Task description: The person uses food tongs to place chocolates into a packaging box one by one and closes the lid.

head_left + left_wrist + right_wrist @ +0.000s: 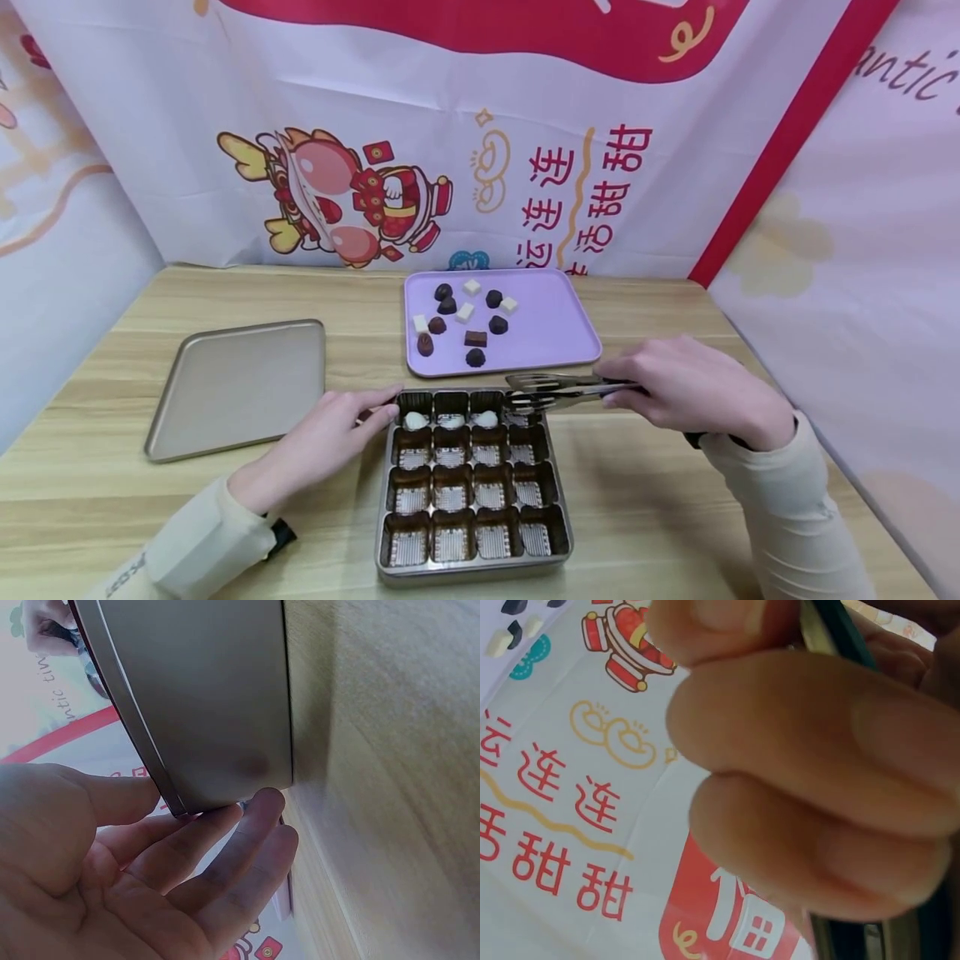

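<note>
A metal tin (pixel 472 571) with a brown divided insert stands on the table. White chocolates (pixel 416 420) lie in three compartments of its far row. My left hand (pixel 326 437) holds the tin's far left corner; in the left wrist view the thumb and fingers (pixel 266 806) meet around that corner. My right hand (pixel 682 392) grips a pair of metal tongs (pixel 573 388), and their tips are over the far right compartment. Whether a chocolate is between the tips, I cannot tell. In the right wrist view, curled fingers (pixel 802 727) hide most of the tongs.
Behind the tin lies a purple tray (pixel 540 317) with several dark, brown and white chocolates (pixel 476 338), mostly on its left half. A gold-grey tray (pixel 247 392) lies to the left. A printed cloth (pixel 450 150) hangs at the table's back edge.
</note>
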The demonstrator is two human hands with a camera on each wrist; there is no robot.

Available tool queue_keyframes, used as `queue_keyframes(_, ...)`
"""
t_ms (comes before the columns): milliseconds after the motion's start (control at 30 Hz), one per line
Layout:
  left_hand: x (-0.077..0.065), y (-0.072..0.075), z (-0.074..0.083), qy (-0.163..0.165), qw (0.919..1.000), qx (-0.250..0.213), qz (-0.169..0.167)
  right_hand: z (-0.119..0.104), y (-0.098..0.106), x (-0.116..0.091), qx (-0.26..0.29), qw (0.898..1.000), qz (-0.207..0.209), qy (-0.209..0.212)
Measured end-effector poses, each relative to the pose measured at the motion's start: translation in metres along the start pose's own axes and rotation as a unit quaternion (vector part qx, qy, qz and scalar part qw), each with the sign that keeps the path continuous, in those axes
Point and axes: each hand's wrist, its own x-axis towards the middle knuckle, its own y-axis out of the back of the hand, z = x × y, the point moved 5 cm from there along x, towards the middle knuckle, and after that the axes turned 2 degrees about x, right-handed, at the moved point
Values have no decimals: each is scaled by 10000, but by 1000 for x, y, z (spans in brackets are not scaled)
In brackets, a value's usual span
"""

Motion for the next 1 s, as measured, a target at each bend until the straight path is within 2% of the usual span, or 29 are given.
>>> queue_keyframes(200, 1, -1, 1, 79, 10000, -19, -48, 2, -4, -1, 24, 9998, -159, -108)
queue_keyframes(467, 0, 0, 2, 70, 10000, -19, -35, 0, -7, 3, -31, 9997, -258, -5)
queue_keyframes(833, 1, 0, 1, 98, 9998, -144, -63, 6, -4, 0, 79, 9998, -168, -103)
queue_keyframes(1000, 0, 0, 1, 30, 10000, 9, -17, 13, -3, 3, -6, 9997, 119, -195)
